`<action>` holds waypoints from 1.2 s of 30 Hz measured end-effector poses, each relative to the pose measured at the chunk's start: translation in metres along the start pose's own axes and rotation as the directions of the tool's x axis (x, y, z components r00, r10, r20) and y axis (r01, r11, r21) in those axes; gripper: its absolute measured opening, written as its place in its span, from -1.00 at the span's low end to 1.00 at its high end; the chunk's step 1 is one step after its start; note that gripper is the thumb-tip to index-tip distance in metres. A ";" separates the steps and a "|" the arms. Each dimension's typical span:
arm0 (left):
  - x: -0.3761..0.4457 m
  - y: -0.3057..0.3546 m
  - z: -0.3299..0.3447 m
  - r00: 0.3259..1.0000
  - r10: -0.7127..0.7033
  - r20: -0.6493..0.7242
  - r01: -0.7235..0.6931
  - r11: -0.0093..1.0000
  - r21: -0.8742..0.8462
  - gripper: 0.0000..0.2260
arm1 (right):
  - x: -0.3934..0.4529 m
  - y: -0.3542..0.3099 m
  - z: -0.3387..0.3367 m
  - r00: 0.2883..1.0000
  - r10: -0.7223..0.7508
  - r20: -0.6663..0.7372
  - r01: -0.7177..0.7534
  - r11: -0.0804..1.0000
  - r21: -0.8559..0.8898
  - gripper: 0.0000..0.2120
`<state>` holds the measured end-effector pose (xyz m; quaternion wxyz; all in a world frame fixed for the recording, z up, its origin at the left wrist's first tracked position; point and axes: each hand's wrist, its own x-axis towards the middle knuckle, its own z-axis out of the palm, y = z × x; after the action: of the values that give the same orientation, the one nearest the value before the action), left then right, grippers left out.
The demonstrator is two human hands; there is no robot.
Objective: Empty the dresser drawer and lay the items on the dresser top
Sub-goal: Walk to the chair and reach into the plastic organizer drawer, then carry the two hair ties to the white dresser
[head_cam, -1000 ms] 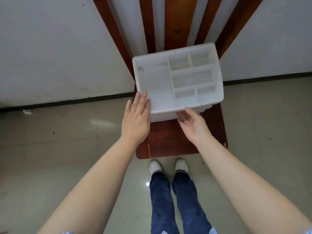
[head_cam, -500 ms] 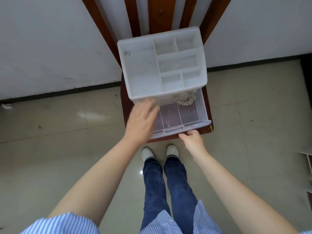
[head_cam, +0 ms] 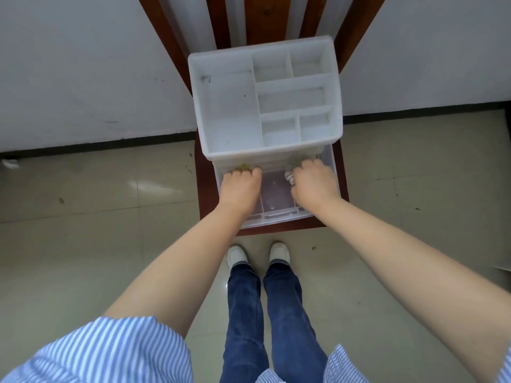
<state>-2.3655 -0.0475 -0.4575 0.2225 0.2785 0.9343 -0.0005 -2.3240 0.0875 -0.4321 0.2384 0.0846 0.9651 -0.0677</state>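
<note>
White plastic fills the middle of the head view: the dresser (head_cam: 265, 106) is a small organizer standing on a wooden chair (head_cam: 343, 172), and its top (head_cam: 229, 111) is a tray of bare compartments. Nothing lies up there yet, so by my reading the emptying has only just begun.

Down at the front edge, the clear drawer (head_cam: 276, 214) is pulled out over the chair seat, and both hands are inside it. The left hand (head_cam: 240, 186) is curled knuckles-up at the drawer's back left corner, fingers closed over something yellowish (head_cam: 243, 167) tucked just under the dresser's front lip. The right hand (head_cam: 313, 183) is bunched at the back right, gripping a pale striped scrunchie (head_cam: 289, 178) that peeks out beside the thumb. What else it covers, I cannot tell. Both reach deep because the items sit at the drawer's back, under the overhang.

Against half a second ago, the change is clear: then the left hand was braced on the dresser's front edge and the right was at the drawer's front lip, with the scrunchie lying loose at the back. Now both hands have dropped into the drawer and closed on the items.
</note>
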 end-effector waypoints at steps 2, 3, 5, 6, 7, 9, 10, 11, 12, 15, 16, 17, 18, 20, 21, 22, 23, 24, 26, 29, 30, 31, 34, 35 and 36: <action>-0.002 0.000 -0.004 1.000 0.002 -0.006 -0.002 0.998 -0.059 -0.77 | -0.026 0.004 -0.006 0.990 -0.095 -0.106 0.116 0.967 0.225 -0.90; -0.005 0.000 -0.008 1.000 -0.019 -0.011 0.017 0.987 -0.161 -0.80 | -0.042 0.005 -0.007 0.990 -0.111 -0.090 0.136 0.924 0.358 -0.94; -0.013 0.001 -0.021 0.994 -0.103 -0.032 0.081 0.907 -0.414 -0.84 | -0.074 0.003 -0.002 0.983 -0.147 0.113 0.065 0.844 0.533 -0.87; -0.019 0.001 -0.027 0.989 -0.138 -0.053 0.093 0.860 -0.502 -0.84 | -0.086 0.001 0.003 0.954 -0.166 0.250 0.001 0.834 0.552 -0.90; -0.026 -0.001 -0.033 0.986 -0.148 -0.080 0.081 0.835 -0.544 -0.83 | -0.093 0.000 0.011 0.918 -0.176 0.356 -0.052 0.836 0.546 -0.89; -0.043 -0.008 -0.042 0.985 -0.111 -0.135 0.020 0.840 -0.542 -0.82 | -0.093 -0.007 0.020 0.889 -0.100 0.446 -0.168 0.835 0.524 -0.71; -0.051 -0.013 -0.047 0.982 -0.092 -0.162 -0.007 0.850 -0.526 -0.83 | -0.088 -0.010 0.023 0.892 -0.043 0.450 -0.222 0.825 0.519 -0.65; -0.059 -0.017 -0.051 0.979 -0.083 -0.188 -0.027 0.857 -0.515 -0.84 | -0.080 -0.015 0.024 0.903 0.005 0.429 -0.252 0.815 0.522 -0.63; -0.065 -0.023 -0.055 0.974 -0.084 -0.211 -0.036 0.862 -0.506 -0.85 | -0.074 -0.020 0.025 0.913 0.047 0.406 -0.272 0.812 0.517 -0.65; -0.082 -0.036 -0.062 0.955 -0.171 -0.242 0.024 0.859 -0.512 -0.86 | -0.064 -0.034 0.026 0.942 0.069 0.328 -0.225 0.856 0.466 -0.70; -0.086 -0.041 -0.065 0.944 -0.224 -0.242 0.066 0.846 -0.529 -0.85 | -0.062 -0.037 0.024 0.956 0.039 0.289 -0.174 0.872 0.458 -0.66; -0.089 -0.045 -0.068 0.933 -0.275 -0.232 0.110 0.832 -0.543 -0.82 | -0.056 -0.039 0.019 0.970 0.011 0.242 -0.123 0.884 0.452 -0.63; -0.092 -0.050 -0.069 0.924 -0.317 -0.215 0.156 0.824 -0.544 -0.80 | -0.048 -0.041 0.012 0.981 0.005 0.194 -0.091 0.894 0.438 -0.60; -0.096 -0.058 -0.071 0.910 -0.380 -0.165 0.248 0.818 -0.518 -0.76 | -0.026 -0.043 -0.005 0.990 0.027 0.137 -0.081 0.911 0.404 -0.50; -0.096 -0.062 -0.070 0.904 -0.407 -0.132 0.293 0.815 -0.500 -0.76 | -0.014 -0.042 -0.013 0.989 0.043 0.141 -0.095 0.917 0.388 -0.46; -0.097 -0.065 -0.069 0.894 -0.435 -0.106 0.335 0.808 -0.485 -0.76 | -0.003 -0.042 -0.020 0.987 0.051 0.152 -0.103 0.927 0.361 -0.45; -0.099 -0.067 -0.068 0.880 -0.467 -0.090 0.375 0.798 -0.473 -0.78 | 0.005 -0.042 -0.027 0.986 0.044 0.158 -0.093 0.942 0.322 -0.49; -0.102 -0.068 -0.067 0.862 -0.501 -0.083 0.411 0.784 -0.466 -0.80 | 0.009 -0.042 -0.032 0.986 0.027 0.164 -0.074 0.956 0.283 -0.56; -0.111 -0.068 -0.063 0.817 -0.574 -0.060 0.479 0.733 -0.483 -0.82 | 0.005 -0.043 -0.040 0.986 -0.011 0.165 -0.024 0.979 0.205 -0.70; -0.132 -0.066 -0.060 0.777 -0.628 0.036 0.555 0.658 -0.510 -0.82 | -0.020 -0.058 -0.050 0.980 -0.132 0.146 0.123 0.990 0.069 -0.76; -0.141 -0.065 -0.060 0.772 -0.633 0.068 0.571 0.641 -0.513 -0.82 | -0.030 -0.067 -0.055 0.971 -0.196 0.139 0.195 0.981 0.019 -0.74; -0.152 -0.065 -0.060 0.762 -0.641 0.092 0.586 0.623 -0.517 -0.82 | -0.040 -0.078 -0.059 0.955 -0.265 0.135 0.272 0.962 -0.035 -0.73; -0.198 -0.070 -0.059 0.704 -0.699 0.125 0.634 0.540 -0.553 -0.83 | -0.069 -0.122 -0.069 0.880 -0.469 0.080 0.474 0.856 -0.204 -0.72; -0.218 -0.073 -0.058 0.678 -0.723 0.131 0.648 0.505 -0.570 -0.83 | -0.079 -0.141 -0.071 0.844 -0.533 0.051 0.528 0.812 -0.249 -0.73; -0.241 -0.076 -0.057 0.651 -0.747 0.132 0.663 0.475 -0.579 -0.83 | -0.092 -0.160 -0.073 0.802 -0.597 0.031 0.580 0.765 -0.281 -0.74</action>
<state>-2.2489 -0.2298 -0.3156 0.2105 -0.2141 0.9300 0.2121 -2.3077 -0.0687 -0.3102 0.1855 -0.2543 0.9492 -0.0011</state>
